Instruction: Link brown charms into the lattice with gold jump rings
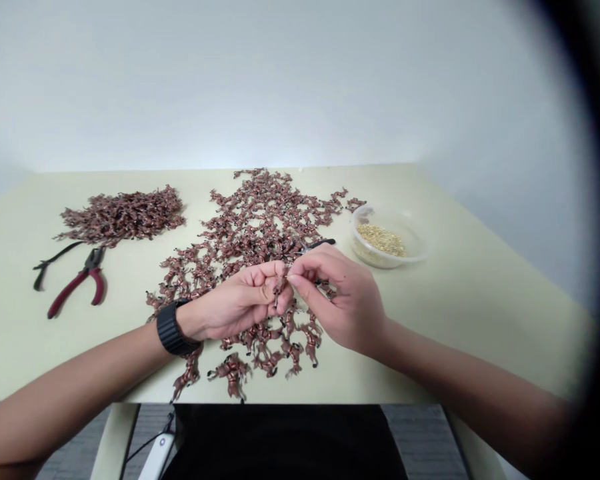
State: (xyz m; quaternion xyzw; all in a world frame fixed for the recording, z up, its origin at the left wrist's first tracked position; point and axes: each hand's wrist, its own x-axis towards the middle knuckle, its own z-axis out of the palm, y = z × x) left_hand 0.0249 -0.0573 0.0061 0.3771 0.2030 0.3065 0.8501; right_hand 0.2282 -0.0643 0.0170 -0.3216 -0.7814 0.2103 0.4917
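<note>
My left hand (pixel 247 297), with a black band on its wrist, pinches a small brown horse figurine (pixel 279 288) between thumb and fingers. Thumb and forefinger of my right hand (pixel 345 293) are pressed together at the figurine's upper end; what they grip is too small to make out. Beneath and around both hands spreads a loose layer of similar brown horse figurines (pixel 260 220). A tool with a black handle (pixel 325 243) lies among them just beyond my right hand, partly hidden.
A clear plastic bowl (pixel 415 257) of small gold-coloured pieces (pixel 381 240) stands at the right. On the left lie a denser heap of brown figurines (pixel 125 215), red-handled pliers (pixel 83 283) and a black-handled tool (pixel 53 263). The table's (pixel 380 390) front edge is close to my body.
</note>
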